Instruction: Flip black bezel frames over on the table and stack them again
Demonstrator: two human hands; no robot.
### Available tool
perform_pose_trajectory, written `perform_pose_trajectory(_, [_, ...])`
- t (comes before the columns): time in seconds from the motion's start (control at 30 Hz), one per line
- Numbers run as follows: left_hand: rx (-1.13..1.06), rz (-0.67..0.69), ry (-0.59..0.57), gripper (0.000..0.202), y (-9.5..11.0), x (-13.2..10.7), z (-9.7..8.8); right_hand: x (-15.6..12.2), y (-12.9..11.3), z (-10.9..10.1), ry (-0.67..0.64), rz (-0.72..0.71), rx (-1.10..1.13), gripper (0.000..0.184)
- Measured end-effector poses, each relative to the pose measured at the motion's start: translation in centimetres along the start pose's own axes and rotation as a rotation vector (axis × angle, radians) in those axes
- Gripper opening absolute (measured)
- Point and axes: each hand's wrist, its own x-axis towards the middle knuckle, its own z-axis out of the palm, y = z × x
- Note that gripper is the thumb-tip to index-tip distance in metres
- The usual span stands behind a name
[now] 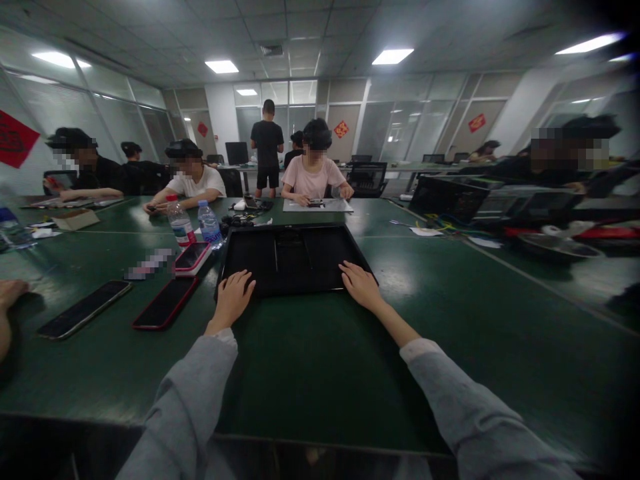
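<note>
A shallow black rectangular panel with a raised rim (295, 290), resembling a monitor casing, lies flat on the green table in front of me. Its middle has a darker recessed section with thin upright lines. My left hand (234, 297) rests on its near left corner, fingers stretched forward over the rim. On the near right corner lies my right hand (361, 285), its fingers also extended and slightly apart. Both palms face down, and nothing is visibly held in either. The undersides of my fingers and thumbs are partly hidden.
Left of the panel are a red-edged phone (166, 303), another dark phone (85, 309), a red-and-white device (193, 257) and two plastic bottles (210, 225). Another person's hand (11, 293) is at the far left. A co-worker (315, 173) sits opposite. Cables and a metal bowl (557, 248) lie right.
</note>
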Motion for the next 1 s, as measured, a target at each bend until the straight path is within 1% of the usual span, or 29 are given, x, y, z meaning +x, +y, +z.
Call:
perform_pose_trajectory(0.1, [-0.034, -0.068, 0.121, 0.041, -0.3, 0.2, -0.4, 0.0, -0.1, 0.0, 0.029, 0.012, 0.035, 0.048])
perform_pose_trajectory(0.17, [-0.059, -0.128, 0.221, 0.040, -1.0, 0.4, -0.5, 0.0, 0.2, 0.0, 0.119, 0.069, 0.049, 0.048])
perform_pose_trajectory(0.23, [-0.092, -0.192, 0.289, 0.043, -2.0, 0.6, -0.5, 0.1, 1.1, 0.2, 0.261, 0.191, 0.057, 0.052])
perform_pose_trajectory(0.27, [-0.112, -0.230, 0.300, 0.045, -2.5, 0.7, -0.4, 0.1, 1.7, 0.3, 0.323, 0.264, 0.067, 0.053])
perform_pose_trajectory(0.3, [-0.133, -0.278, 0.294, 0.047, -3.1, 0.8, -0.2, 0.2, 2.3, 0.5, 0.359, 0.336, 0.086, 0.055])
perform_pose_trajectory(0.33, [-0.158, -0.337, 0.273, 0.049, -3.6, 1.0, 0.0, 0.3, 3.0, 0.7, 0.355, 0.399, 0.122, 0.055])
perform_pose_trajectory(0.4, [-0.222, -0.445, 0.193, 0.052, -4.5, 1.2, 0.5, 0.4, 4.3, 1.2, 0.267, 0.484, 0.223, 0.053])
perform_pose_trajectory(0.47, [-0.287, -0.499, 0.126, 0.052, -5.1, 1.5, 0.9, 0.6, 5.2, 1.6, 0.182, 0.520, 0.305, 0.050])
perform_pose_trajectory(0.5, [-0.313, -0.509, 0.113, 0.051, -5.3, 1.6, 1.0, 0.7, 5.4, 1.7, 0.170, 0.526, 0.329, 0.049])
perform_pose_trajectory(0.63, [-0.370, -0.529, 0.148, 0.049, -5.8, 1.5, 0.8, 0.5, 5.5, 2.0, 0.217, 0.521, 0.363, 0.047])
perform_pose_trajectory(0.8, [-0.376, -0.574, 0.172, 0.047, -6.1, 1.1, 0.2, -1.8, 5.8, 1.7, 0.218, 0.524, 0.363, 0.047])
perform_pose_trajectory(0.9, [-0.340, -0.586, 0.181, 0.046, -6.2, 1.0, 0.0, -2.8, 6.6, 1.1, 0.165, 0.506, 0.448, 0.057])
perform_pose_trajectory(0.97, [-0.328, -0.582, 0.182, 0.045, -6.1, 1.0, -0.1, -2.4, 7.0, 0.4, 0.131, 0.487, 0.484, 0.065])
perform_pose_trajectory(1.0, [-0.326, -0.582, 0.182, 0.044, -6.0, 1.0, -0.1, -2.0, 7.1, 0.1, 0.124, 0.445, 0.485, 0.065])
